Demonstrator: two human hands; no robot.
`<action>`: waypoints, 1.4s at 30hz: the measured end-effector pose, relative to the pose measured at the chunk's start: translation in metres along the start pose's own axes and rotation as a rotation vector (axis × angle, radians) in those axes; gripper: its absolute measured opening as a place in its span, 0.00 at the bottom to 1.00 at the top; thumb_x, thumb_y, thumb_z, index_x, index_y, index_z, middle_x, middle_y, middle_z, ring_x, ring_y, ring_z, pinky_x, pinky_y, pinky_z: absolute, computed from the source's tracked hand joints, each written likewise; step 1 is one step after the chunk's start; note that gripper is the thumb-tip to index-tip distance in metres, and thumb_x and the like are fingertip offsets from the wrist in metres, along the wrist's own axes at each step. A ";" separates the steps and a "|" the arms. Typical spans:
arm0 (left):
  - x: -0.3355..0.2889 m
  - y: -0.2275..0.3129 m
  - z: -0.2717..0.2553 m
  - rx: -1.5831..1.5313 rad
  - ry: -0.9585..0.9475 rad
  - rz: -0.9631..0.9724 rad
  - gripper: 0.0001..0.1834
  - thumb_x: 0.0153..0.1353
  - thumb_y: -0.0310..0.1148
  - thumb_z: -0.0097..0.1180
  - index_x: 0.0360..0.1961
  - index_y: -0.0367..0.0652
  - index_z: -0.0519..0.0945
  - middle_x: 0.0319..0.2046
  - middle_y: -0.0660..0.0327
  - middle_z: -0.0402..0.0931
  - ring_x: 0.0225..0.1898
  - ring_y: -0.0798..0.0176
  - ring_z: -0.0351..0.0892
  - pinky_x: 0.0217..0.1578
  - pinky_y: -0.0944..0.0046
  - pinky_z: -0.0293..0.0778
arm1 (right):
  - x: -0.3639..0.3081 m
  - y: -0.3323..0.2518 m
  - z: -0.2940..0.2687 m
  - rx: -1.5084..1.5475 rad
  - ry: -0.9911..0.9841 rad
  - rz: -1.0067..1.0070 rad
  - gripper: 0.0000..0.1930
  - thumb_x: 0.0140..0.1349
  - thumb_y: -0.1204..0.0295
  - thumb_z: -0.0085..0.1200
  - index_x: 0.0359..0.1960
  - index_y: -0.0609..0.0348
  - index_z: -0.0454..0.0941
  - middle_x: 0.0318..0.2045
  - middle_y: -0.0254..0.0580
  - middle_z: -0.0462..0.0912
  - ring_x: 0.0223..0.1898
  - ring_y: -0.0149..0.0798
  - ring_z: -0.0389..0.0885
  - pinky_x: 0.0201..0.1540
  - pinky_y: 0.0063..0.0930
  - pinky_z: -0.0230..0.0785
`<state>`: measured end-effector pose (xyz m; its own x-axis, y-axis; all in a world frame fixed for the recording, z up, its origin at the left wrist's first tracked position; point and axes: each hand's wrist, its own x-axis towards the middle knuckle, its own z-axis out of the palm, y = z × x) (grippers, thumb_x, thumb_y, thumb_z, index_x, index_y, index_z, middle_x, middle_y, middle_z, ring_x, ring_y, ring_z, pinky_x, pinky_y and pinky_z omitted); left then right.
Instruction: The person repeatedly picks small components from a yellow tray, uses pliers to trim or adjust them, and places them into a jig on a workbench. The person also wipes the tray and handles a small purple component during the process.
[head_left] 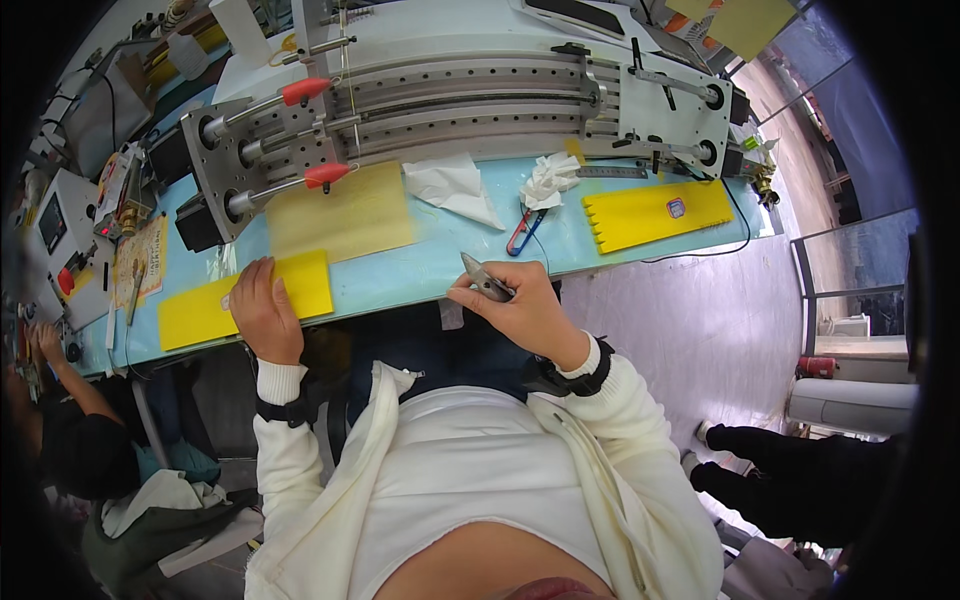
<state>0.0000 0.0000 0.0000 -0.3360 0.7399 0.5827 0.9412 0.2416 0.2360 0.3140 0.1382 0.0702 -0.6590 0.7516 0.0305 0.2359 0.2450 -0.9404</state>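
Observation:
My left hand [266,312] lies flat on a yellow strip [195,320] at the table's near edge, its fingers stretched out and covering part of a small label. The strip looks smooth and flat. In front of my body, my right hand [525,305] is closed round a grey pointed tool [486,281], which looks like a utility knife; its tip points up and left. The fingers hide much of its body. Past this hand lie a hand tool with red and blue handles [524,232] and crumpled white tissue [549,181].
A long metal linear-rail machine [460,100] with red-tipped handles spans the back of the blue-covered table [400,283]. A notched yellow strip [655,217], translucent yellow sheet [340,215], white paper [452,188] and steel ruler [612,172] lie before it. Other people are at left and right.

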 end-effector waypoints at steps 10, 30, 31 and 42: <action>-0.001 0.030 -0.008 -0.055 0.088 0.041 0.17 0.72 0.37 0.48 0.54 0.38 0.78 0.57 0.49 0.75 0.60 0.43 0.71 0.63 0.48 0.61 | -0.006 0.002 0.002 0.122 0.100 -0.002 0.10 0.61 0.69 0.68 0.34 0.64 0.85 0.15 0.28 0.67 0.19 0.20 0.63 0.23 0.21 0.53; 0.027 0.158 -0.004 -0.734 -0.142 0.147 0.11 0.59 0.18 0.60 0.43 0.36 0.80 0.41 0.50 0.78 0.45 0.46 0.77 0.49 0.54 0.73 | 0.000 0.011 -0.012 0.011 0.171 -0.285 0.07 0.57 0.71 0.71 0.32 0.59 0.85 0.19 0.35 0.79 0.18 0.30 0.67 0.22 0.24 0.59; 0.028 0.160 -0.003 -0.757 -0.127 0.142 0.11 0.58 0.18 0.60 0.43 0.36 0.80 0.41 0.51 0.79 0.45 0.46 0.77 0.49 0.54 0.73 | 0.001 0.010 -0.012 0.024 0.184 -0.318 0.07 0.57 0.71 0.71 0.33 0.59 0.86 0.19 0.32 0.79 0.17 0.27 0.64 0.22 0.23 0.57; 0.027 0.167 0.003 -0.806 -0.194 0.138 0.11 0.56 0.18 0.62 0.41 0.35 0.80 0.39 0.51 0.79 0.43 0.46 0.77 0.45 0.55 0.74 | -0.014 -0.009 -0.042 0.040 0.302 -0.356 0.08 0.58 0.75 0.70 0.36 0.66 0.85 0.28 0.39 0.87 0.20 0.23 0.73 0.24 0.19 0.63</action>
<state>0.1478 0.0622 0.0533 -0.1389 0.8423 0.5208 0.6365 -0.3269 0.6986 0.3508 0.1514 0.0924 -0.4552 0.7713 0.4449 0.0012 0.5001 -0.8660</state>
